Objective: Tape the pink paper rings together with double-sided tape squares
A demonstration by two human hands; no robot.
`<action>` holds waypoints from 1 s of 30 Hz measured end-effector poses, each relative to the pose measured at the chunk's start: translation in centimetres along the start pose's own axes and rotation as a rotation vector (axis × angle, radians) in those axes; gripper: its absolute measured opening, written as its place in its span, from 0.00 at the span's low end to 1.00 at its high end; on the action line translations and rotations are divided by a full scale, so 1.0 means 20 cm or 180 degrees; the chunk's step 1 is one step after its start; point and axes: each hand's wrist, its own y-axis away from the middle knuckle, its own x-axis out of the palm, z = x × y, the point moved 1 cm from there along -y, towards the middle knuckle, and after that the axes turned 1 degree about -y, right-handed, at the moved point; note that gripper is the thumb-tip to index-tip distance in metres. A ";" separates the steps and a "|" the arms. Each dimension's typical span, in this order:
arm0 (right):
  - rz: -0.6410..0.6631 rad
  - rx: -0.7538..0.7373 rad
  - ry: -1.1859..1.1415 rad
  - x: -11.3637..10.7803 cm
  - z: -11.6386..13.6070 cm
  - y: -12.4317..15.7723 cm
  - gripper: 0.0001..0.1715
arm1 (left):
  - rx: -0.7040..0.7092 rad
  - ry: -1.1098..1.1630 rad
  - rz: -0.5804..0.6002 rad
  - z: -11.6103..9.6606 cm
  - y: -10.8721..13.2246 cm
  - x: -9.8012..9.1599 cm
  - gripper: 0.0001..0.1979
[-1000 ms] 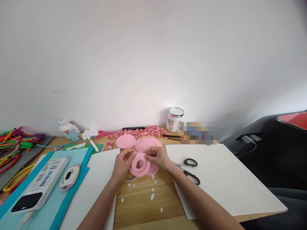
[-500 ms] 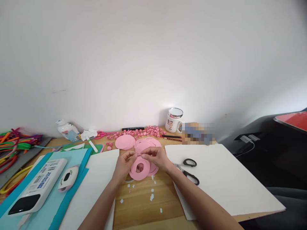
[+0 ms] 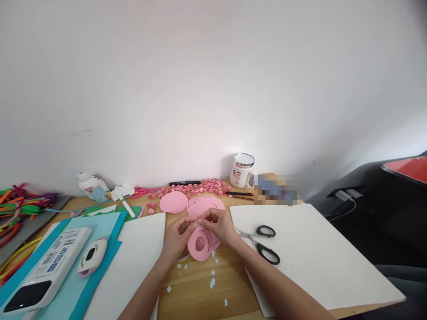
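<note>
My left hand (image 3: 179,234) and my right hand (image 3: 218,226) meet over the middle of the table, fingertips pinched close together. Between them they hold the upper end of a pink paper spiral (image 3: 192,252), which hangs toward me with a round opening in its centre. The exact bit in my fingertips is too small to make out. Just beyond my hands lies a pile of cut pink paper circles (image 3: 205,203). To its left is a neater stack of pink discs (image 3: 173,202). Many small pink rolled paper roses (image 3: 213,186) are heaped behind.
Black-handled scissors (image 3: 265,253) rest on a white board (image 3: 320,266) at right. A white mug (image 3: 242,173) and pencils (image 3: 239,194) stand near the wall. At left are a white power bank (image 3: 50,266), a small white device (image 3: 92,258), a bottle (image 3: 93,186) and white paper scraps (image 3: 212,282).
My hands stay pinched on the pink paper. The spiral has tilted and shifted slightly right, its fingertips' end turned a little. The view has tipped slightly upward.
</note>
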 end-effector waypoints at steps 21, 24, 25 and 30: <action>0.0422 -0.0061 -0.0461 0.02 0.02 0.01 0.18 | -0.0032 -0.0046 -0.0039 -0.01 0.01 0.00 0.13; 0.0585 0.0085 -0.0810 0.02 0.05 0.01 0.21 | -0.0042 0.0004 -0.0128 -0.03 0.02 0.00 0.13; 0.0682 0.0148 -0.0948 0.01 0.06 0.02 0.22 | -0.0047 0.0032 -0.0160 -0.03 0.02 0.00 0.13; 0.1028 0.0352 -0.1474 -0.01 0.07 0.03 0.19 | -0.0092 0.0074 -0.0206 -0.04 0.03 0.00 0.13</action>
